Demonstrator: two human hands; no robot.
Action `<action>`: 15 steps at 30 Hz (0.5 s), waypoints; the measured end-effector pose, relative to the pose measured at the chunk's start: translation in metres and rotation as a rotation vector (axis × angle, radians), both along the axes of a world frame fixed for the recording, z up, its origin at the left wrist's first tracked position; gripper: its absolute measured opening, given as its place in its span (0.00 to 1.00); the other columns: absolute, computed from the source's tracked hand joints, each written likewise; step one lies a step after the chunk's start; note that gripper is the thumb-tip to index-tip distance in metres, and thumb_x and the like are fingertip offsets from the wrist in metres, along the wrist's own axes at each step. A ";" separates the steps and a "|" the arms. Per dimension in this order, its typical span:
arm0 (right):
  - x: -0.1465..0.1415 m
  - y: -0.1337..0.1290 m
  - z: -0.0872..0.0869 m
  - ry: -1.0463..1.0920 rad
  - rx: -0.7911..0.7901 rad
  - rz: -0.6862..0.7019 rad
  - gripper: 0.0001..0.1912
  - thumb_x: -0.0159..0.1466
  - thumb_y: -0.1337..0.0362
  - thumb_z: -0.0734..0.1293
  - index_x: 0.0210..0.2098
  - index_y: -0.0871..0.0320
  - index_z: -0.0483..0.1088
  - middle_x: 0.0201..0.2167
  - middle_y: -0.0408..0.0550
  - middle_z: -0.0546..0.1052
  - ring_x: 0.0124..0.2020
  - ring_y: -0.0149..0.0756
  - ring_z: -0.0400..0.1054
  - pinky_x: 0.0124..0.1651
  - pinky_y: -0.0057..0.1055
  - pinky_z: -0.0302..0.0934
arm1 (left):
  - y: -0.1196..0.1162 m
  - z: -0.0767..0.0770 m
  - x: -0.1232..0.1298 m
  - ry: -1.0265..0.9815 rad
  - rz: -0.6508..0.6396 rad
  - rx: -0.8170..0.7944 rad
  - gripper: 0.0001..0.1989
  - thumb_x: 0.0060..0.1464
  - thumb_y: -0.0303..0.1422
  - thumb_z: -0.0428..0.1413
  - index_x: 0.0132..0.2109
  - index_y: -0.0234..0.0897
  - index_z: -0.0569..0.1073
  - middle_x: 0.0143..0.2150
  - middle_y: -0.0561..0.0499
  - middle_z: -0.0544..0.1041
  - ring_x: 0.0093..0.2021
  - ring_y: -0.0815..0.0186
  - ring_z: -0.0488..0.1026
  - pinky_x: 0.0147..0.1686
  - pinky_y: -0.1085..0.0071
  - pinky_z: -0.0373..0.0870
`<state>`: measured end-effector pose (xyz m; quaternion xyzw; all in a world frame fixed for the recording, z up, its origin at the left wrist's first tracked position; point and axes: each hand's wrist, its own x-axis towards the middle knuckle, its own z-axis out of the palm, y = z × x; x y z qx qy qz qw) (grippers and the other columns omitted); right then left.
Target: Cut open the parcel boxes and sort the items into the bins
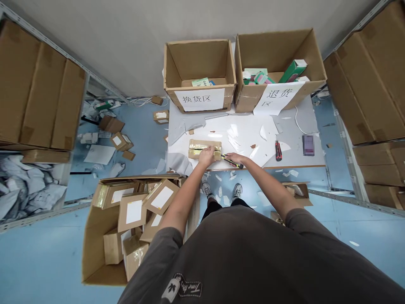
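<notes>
Nearer to me than the taped box (202, 142), and left of it, an open carton (90, 249) heaped with parcels could spill if I bumped it. At the box's right end my right hand (236, 158) is wrapped round a yellow-and-black knife (236, 164); whether the blade touches cardboard I can't tell. My left hand (206, 156) bears on the box top, though whether it pinches or only presses I can't make out. It sits in line with the knife, so a slip on slick tape could nick my fingers. The box lies by the near edge of the table (299, 143); a hard shove could tip it off. Just beyond it, loose scraps (233, 131) could let it skid.
</notes>
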<state>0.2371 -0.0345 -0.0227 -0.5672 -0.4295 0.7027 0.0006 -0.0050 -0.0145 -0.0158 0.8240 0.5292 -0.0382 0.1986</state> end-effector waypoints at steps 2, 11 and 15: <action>0.006 -0.008 0.003 0.004 -0.030 -0.028 0.19 0.77 0.44 0.66 0.43 0.52 0.64 0.20 0.35 0.67 0.15 0.30 0.59 0.20 0.25 0.57 | 0.002 0.004 -0.002 -0.042 0.016 -0.028 0.35 0.51 0.34 0.76 0.63 0.39 0.73 0.62 0.36 0.80 0.62 0.45 0.79 0.61 0.58 0.73; 0.027 -0.007 0.020 -0.279 0.374 0.081 0.28 0.82 0.42 0.52 0.48 0.53 0.74 0.33 0.46 0.80 0.32 0.39 0.74 0.35 0.29 0.65 | 0.042 0.006 0.007 -0.068 -0.042 0.018 0.26 0.58 0.29 0.66 0.63 0.43 0.77 0.65 0.40 0.78 0.70 0.46 0.69 0.70 0.51 0.67; 0.017 -0.001 0.017 -0.473 0.626 0.270 0.18 0.80 0.50 0.61 0.59 0.50 0.76 0.52 0.50 0.83 0.52 0.45 0.76 0.47 0.31 0.64 | 0.040 -0.011 0.003 -0.121 -0.085 0.042 0.19 0.67 0.30 0.59 0.64 0.39 0.76 0.71 0.37 0.75 0.75 0.48 0.67 0.75 0.49 0.61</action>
